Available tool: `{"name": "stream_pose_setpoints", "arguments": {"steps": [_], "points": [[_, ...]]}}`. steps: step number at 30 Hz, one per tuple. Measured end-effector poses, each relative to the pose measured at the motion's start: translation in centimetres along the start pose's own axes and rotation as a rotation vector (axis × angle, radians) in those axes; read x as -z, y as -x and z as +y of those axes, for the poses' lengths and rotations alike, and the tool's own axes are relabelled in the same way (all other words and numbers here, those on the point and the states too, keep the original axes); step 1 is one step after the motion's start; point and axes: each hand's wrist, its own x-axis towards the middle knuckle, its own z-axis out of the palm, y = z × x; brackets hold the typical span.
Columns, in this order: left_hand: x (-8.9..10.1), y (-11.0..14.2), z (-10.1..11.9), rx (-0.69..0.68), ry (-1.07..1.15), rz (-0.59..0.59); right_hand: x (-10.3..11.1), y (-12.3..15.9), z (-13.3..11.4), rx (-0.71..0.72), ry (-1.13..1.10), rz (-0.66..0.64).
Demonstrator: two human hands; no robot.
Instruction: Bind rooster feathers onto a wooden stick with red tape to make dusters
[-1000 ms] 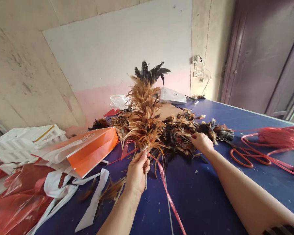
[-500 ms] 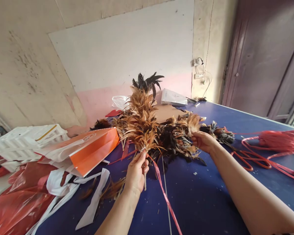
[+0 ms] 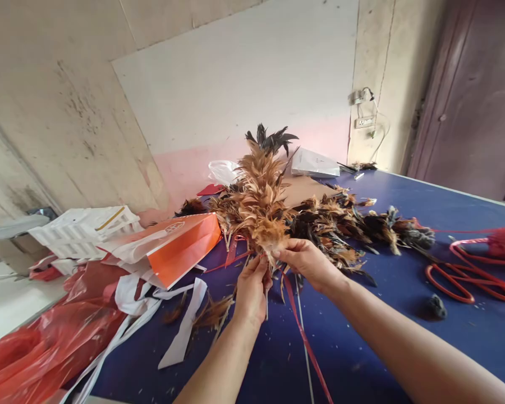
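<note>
Left hand is gripping the base of the feather bundle, which is leaning away above the table. Right hand is pinching a tawny tuft against it. Neat seating is depending on steady, close finger pressure.

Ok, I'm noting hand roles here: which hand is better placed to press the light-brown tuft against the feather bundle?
Probably the right hand: its fingertips are at the tuft, while the left hand grips the feather bundle near its base.
</note>
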Motion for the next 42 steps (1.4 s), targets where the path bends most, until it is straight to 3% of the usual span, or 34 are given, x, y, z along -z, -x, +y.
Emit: {"name": "stream_pose_setpoints", "arguments": {"steps": [7,10,15,26,33,35,39,42], "points": [[-0.1,0.3,-0.4,-0.001,-0.018,-0.039,-0.5,-0.5,2.5,0.022,-0.134,0.052],[-0.1,0.3,-0.4,0.004,-0.020,-0.041,-0.6,-0.4,2.7,0.020,-0.147,0.032],[-0.6,0.6,-0.1,0.026,0.006,-0.009,-0.5,-0.4,2.6,0.040,-0.050,0.126],[-0.2,0.5,-0.8,-0.132,-0.215,-0.088,-1.1,-0.2,2.2,0.074,-0.011,0.167],[-0.3,0.5,-0.7,-0.123,-0.228,-0.057,-0.9,-0.2,2.7,0.051,0.028,0.193],[-0.3,0.5,-0.6,-0.114,-0.215,-0.023,-0.9,0.0,2.6,-0.010,0.074,0.182],[0.0,0.1,-0.2,-0.164,-0.220,0.008,-0.7,0.4,2.1,-0.279,0.144,0.025],[0.4,-0.3,0.0,-0.211,-0.276,0.056,-0.8,0.6,1.6,-0.280,0.266,0.029]]}}
